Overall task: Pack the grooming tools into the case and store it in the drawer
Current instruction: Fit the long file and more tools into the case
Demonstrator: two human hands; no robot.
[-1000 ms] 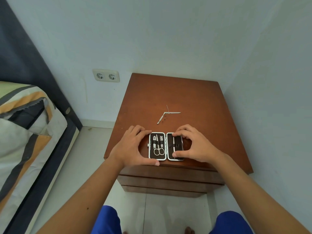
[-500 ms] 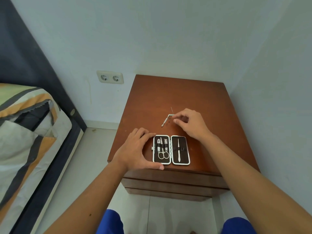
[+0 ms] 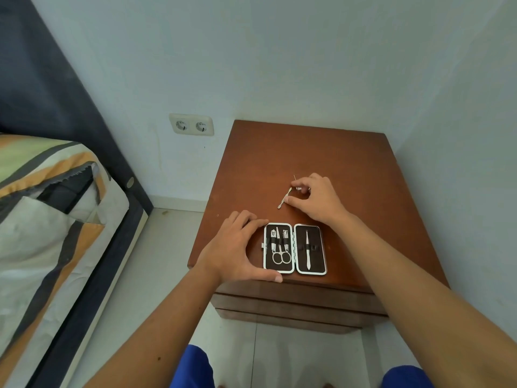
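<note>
The grooming case [image 3: 295,249] lies open, flat like a book, at the near edge of the brown wooden desk [image 3: 349,163], in the lower middle of the frame. Both halves have a dark lining and a pale rim. The left half holds small scissors [image 3: 280,252] with two smaller metal tools beside them under a strap; the right half holds one slim pointed metal tool [image 3: 307,249] under its own strap. No brand or writing can be read on the case or tools.

The left hand [image 3: 236,252] brackets the case's left side, fingers curved along the upper left corner and thumb stretched along the near edge, so it steadies the case by touch.

Just above the case, the right hand [image 3: 317,198] rests on the desk with fingers curled, thumb and forefinger closing narrowly on loose tools. A thin metal tool with a spoon-like tip [image 3: 284,200] lies slantwise at the thumb tip, and a needle-thin piece [image 3: 295,178] sticks out above the forefinger; whether either is truly pinched cannot be told.

Below the desk top, closed drawer fronts [image 3: 293,301] show. A double wall socket [image 3: 192,125] sits on the pale wall at upper left of the desk, and a bed with striped bedding [image 3: 47,208] fills the left edge. Blue shorts [image 3: 193,371] appear at the bottom.
</note>
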